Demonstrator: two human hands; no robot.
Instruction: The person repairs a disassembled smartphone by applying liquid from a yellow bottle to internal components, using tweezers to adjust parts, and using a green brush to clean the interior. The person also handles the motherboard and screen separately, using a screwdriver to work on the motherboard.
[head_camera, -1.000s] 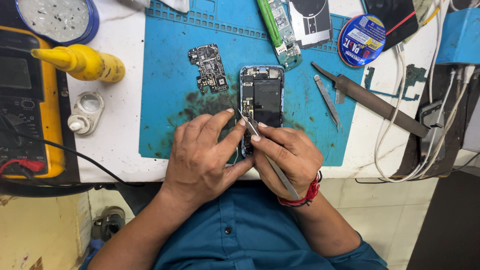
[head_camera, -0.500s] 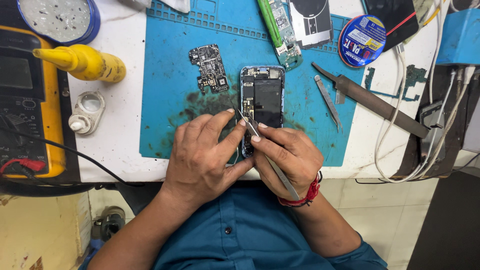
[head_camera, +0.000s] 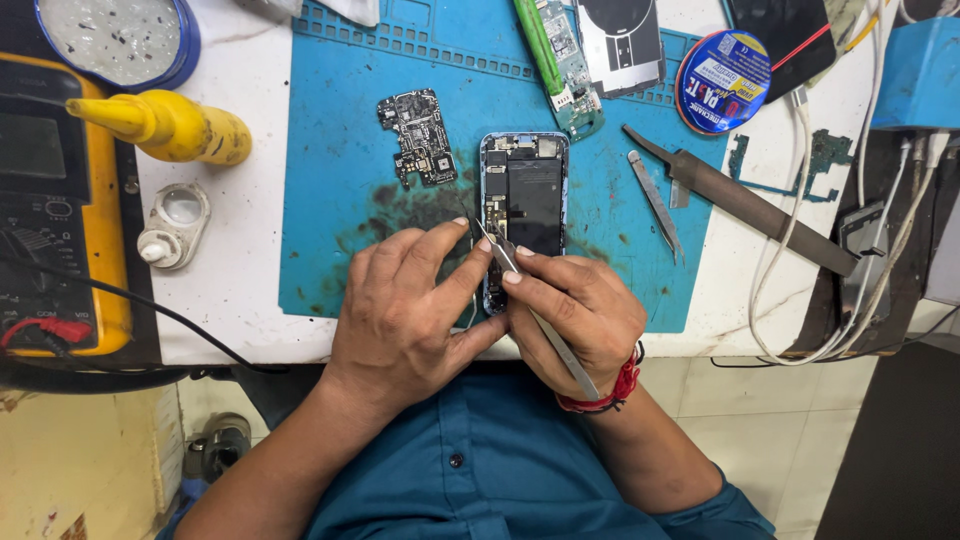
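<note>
An opened smartphone with its insides exposed lies on a blue work mat. My left hand rests on the mat and steadies the phone's lower left side. My right hand grips metal tweezers, whose tips touch the phone's lower left interior. A loose black circuit board lies on the mat to the left of the phone.
A yellow squeeze bottle, a small white bottle and a yellow multimeter sit at left. Spare tweezers, a dark flat file, a round blue reel, a green board and white cables lie at right.
</note>
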